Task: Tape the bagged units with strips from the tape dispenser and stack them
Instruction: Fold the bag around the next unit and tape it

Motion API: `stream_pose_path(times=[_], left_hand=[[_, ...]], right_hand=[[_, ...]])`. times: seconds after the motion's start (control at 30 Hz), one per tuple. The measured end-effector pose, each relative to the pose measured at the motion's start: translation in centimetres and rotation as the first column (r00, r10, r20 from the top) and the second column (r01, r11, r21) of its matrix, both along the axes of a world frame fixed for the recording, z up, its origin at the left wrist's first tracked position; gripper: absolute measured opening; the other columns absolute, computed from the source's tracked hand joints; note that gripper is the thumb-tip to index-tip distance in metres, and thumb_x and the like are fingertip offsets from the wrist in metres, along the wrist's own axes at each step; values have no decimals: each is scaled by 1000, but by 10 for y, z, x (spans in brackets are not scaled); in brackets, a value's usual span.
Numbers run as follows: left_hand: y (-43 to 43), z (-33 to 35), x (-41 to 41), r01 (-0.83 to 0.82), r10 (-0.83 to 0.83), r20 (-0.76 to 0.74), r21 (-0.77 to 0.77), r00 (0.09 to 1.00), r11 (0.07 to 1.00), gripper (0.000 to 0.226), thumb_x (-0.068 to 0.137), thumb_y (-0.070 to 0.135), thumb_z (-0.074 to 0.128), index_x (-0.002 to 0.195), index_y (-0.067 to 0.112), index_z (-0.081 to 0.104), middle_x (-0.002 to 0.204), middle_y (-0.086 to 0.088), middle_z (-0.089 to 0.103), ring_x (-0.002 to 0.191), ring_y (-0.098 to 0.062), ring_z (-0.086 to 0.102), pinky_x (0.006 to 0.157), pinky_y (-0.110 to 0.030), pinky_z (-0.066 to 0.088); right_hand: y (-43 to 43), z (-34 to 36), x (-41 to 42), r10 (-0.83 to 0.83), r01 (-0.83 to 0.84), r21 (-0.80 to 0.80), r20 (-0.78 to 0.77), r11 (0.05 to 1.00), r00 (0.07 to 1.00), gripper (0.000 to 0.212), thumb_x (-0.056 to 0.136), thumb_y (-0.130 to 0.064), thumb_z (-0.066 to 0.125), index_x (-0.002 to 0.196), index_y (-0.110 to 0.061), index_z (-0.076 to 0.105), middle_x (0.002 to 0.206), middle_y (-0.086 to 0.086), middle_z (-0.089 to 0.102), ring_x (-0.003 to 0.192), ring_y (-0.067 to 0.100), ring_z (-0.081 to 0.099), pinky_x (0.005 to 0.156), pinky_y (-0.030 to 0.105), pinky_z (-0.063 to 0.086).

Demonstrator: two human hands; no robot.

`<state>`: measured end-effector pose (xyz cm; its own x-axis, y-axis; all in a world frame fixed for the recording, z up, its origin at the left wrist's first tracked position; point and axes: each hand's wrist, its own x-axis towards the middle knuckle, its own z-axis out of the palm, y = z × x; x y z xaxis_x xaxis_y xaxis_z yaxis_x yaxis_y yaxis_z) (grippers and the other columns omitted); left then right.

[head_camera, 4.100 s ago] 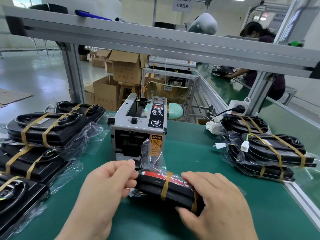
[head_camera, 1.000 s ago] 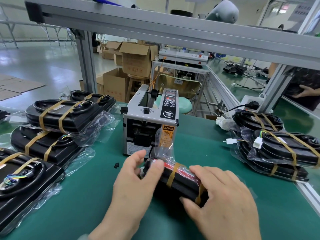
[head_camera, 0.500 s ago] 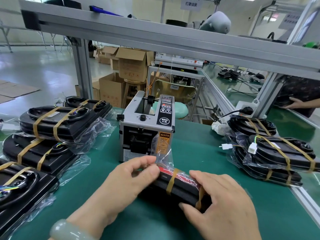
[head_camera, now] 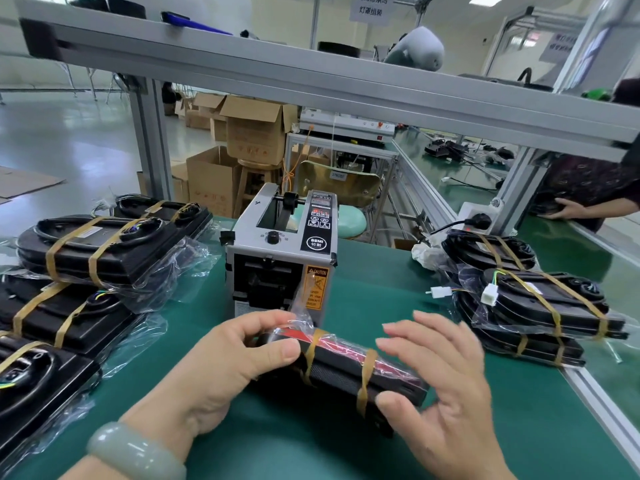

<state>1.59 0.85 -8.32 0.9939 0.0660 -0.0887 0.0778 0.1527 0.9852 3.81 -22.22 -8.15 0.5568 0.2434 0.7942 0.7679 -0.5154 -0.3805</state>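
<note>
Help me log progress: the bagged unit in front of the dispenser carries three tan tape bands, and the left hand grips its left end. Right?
Not quite. The head view shows two tan tape bands around the bagged unit, not three. The rest holds: the unit lies in front of the tape dispenser, and the left hand grips its left end.

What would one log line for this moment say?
left hand: grips bagged unit | right hand: open by its right end | strips on unit: two | tape dispenser: behind
</note>
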Motion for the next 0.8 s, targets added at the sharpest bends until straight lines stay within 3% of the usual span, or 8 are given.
stream_pose_path(times=[0.1, 0.23, 0.37, 0.47, 0.53, 0.6, 0.67, 0.8], left_hand=[[5, -1, 4, 5, -7, -41, -49, 999, 999, 45, 52, 12, 84, 95, 18, 75, 92, -9, 74, 75, -14, 67, 67, -20, 52], [8, 1, 2, 24, -27, -45, -68, 999, 997, 46, 50, 8, 88, 93, 21, 76, 88, -5, 73, 74, -10, 67, 67, -20, 51], [6, 2, 3, 11, -18, -53, -119, 998, 993, 39, 55, 22, 80, 93, 24, 76, 93, -10, 72, 80, -18, 65, 83, -34, 45], [4, 3, 5, 7, -16, -81, -105, 997, 994, 43, 54, 16, 84, 96, 17, 75, 94, -11, 71, 83, -22, 60, 83, -37, 39], [4, 3, 6, 3, -13, -87, -119, 996, 993, 54, 44, 12, 89, 96, 15, 74, 90, -9, 73, 74, -18, 64, 72, -29, 48], [4, 3, 5, -8, -5, -88, -150, 996, 989, 47, 47, 28, 79, 92, 16, 75, 86, -7, 74, 68, -13, 67, 58, -21, 53], [4, 3, 3, -9, -3, -80, -144, 997, 990, 44, 50, 31, 76, 93, 18, 76, 87, -6, 74, 69, -12, 67, 57, -20, 53], [0, 11, -5, 100, -99, -92, 13, 991, 995, 46, 59, 56, 65, 98, 35, 74, 96, 7, 75, 84, -9, 65, 75, -27, 43]], right_hand=[[-5, -9, 4, 336, -248, 272, -354, 930, 873, 37, 91, -43, 43, 112, -25, 68, 128, -6, 61, 127, 20, 49, 107, 46, 33], [-17, -7, 9, 657, -337, 601, -457, 725, 599, 29, 80, -30, 62, 105, -17, 68, 120, 14, 65, 117, 31, 57, 96, 36, 47], [-16, -7, 12, 674, -229, 701, -461, 675, 577, 41, 66, -50, 81, 83, -13, 76, 96, 20, 72, 94, 27, 68, 81, 28, 53], [-9, -8, 10, 670, -170, 767, -404, 619, 623, 18, 78, -34, 73, 89, -20, 75, 96, 20, 71, 89, 28, 69, 77, 28, 55], [-9, -2, 4, 596, -245, 626, -442, 741, 671, 21, 82, -32, 69, 102, -25, 71, 110, 9, 70, 104, 25, 65, 87, 25, 51], [-9, 1, -1, 448, -333, 301, -543, 894, 711, 68, 60, -32, 75, 124, -36, 55, 124, -15, 59, 113, 7, 58, 89, 8, 42], [-4, 0, -5, 300, -293, 98, -521, 951, 799, 96, 46, -34, 84, 129, -50, 39, 127, -28, 49, 112, -6, 53, 83, -2, 37], [-2, 8, -8, 215, -176, 133, -396, 975, 893, 77, 45, -27, 80, 110, -50, 46, 107, -27, 61, 90, -6, 63, 74, -1, 41]])
